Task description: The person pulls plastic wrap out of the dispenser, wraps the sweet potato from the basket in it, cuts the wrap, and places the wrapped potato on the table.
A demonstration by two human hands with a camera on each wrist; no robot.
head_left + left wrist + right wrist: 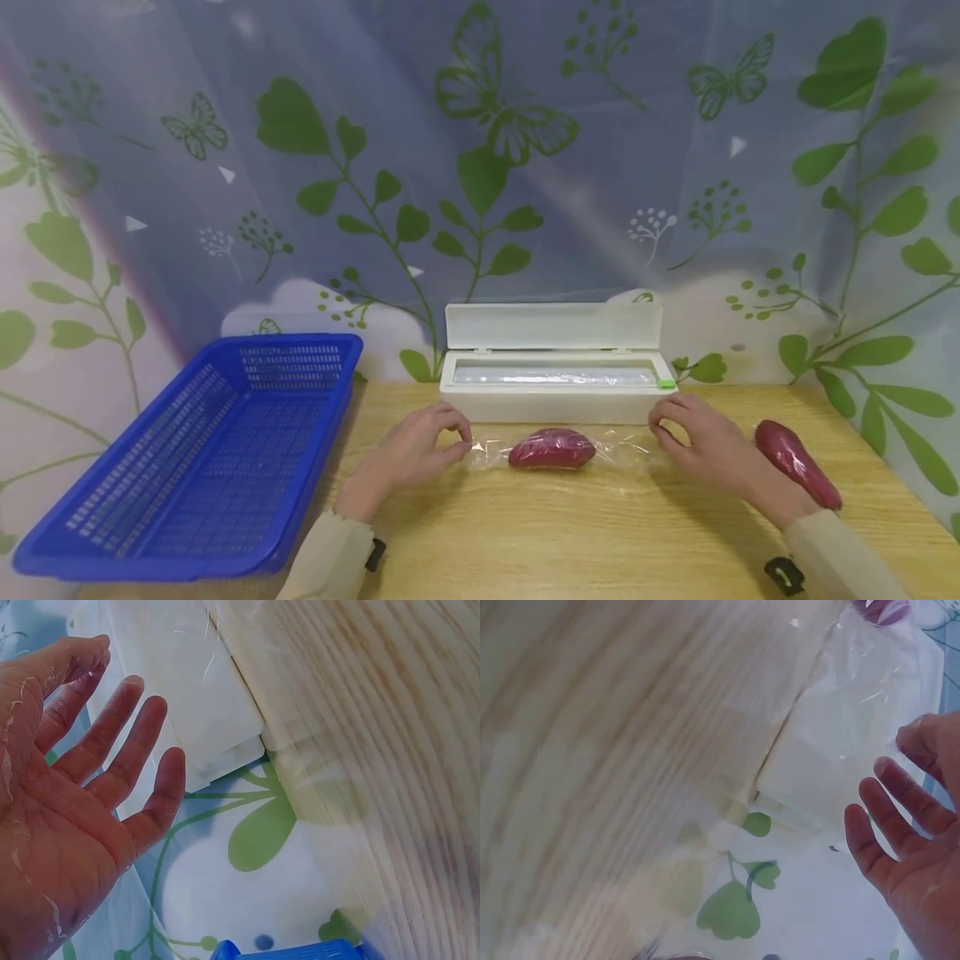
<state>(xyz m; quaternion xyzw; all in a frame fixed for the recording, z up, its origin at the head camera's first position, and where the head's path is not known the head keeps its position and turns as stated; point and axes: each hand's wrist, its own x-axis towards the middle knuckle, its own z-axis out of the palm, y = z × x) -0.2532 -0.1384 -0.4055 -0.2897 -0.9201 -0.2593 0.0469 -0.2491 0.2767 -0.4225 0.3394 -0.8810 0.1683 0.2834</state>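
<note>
A red-skinned sweet potato [552,448] lies in a strip of clear plastic wrap [622,451] in the middle of the head view. The wrap's left end is pinched between thumb and forefinger of my left hand [412,447]. At the opposite end, my right hand [708,442] pinches the film the same way. The other fingers stand spread in the left wrist view, where the left hand [90,765] shows its palm, and on the right hand [919,832] too. Just behind the sweet potato is a white wrap dispenser [558,407], lid raised, a film roll inside.
To the left stands a blue plastic basket [300,492] with slotted walls. A second sweet potato [798,464], shiny on its surface, lies beside my right forearm on the wooden table [540,542]. Behind everything hangs a leaf-and-butterfly patterned cloth [600,225]. A green slider [666,384] sits on the dispenser's right end.
</note>
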